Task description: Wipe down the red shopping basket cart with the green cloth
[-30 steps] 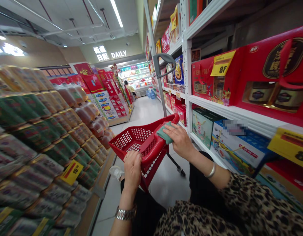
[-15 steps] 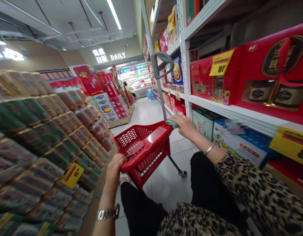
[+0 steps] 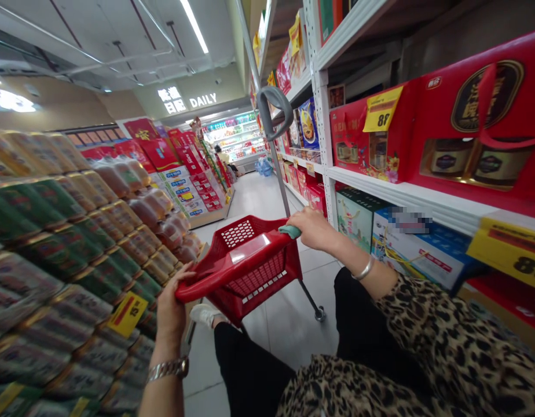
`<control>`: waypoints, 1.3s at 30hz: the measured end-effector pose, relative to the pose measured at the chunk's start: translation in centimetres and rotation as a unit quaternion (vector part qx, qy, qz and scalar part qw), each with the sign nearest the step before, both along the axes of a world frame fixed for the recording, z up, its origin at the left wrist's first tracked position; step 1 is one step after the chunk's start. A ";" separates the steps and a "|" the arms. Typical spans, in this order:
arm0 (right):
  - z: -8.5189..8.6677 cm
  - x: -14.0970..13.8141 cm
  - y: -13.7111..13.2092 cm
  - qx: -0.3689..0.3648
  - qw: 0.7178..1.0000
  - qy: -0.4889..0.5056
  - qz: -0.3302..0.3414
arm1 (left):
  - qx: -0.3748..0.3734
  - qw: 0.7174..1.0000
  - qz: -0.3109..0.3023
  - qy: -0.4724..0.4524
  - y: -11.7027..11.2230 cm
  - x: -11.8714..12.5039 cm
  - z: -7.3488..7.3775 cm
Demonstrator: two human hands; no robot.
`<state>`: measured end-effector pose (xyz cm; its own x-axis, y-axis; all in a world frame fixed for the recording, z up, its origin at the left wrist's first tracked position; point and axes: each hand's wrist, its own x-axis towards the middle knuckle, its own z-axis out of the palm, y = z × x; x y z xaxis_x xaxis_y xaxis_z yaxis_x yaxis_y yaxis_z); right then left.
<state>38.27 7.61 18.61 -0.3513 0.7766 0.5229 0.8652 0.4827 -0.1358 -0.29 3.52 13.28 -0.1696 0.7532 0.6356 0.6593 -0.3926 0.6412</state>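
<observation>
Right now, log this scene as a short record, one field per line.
Left hand: gripping the left end of the near rim of the red basket
Right hand: holding the green cloth at the rim's right end
Beyond basket: grey handle on a slanted pole
Left side: stacked packs
Right side: white shelving with boxes

cart (image 3: 264,278) mid-aisle (image 3: 254,197) | left hand (image 3: 172,304) on its left end, right hand (image 3: 314,229) on cloth (image 3: 289,231) at right end | pole (image 3: 279,179) behind cart | stacked packs (image 3: 87,237) left | shelving (image 3: 424,197) right, gift boxes (image 3: 471,133) on it | chiller (image 3: 246,156) at far end
</observation>
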 end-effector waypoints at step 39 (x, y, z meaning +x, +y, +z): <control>-11.1 -6.7 -5.2 0.132 0.954 0.240 0.126 | 0.130 0.988 -0.055 0.063 -3.6 9.1 0.2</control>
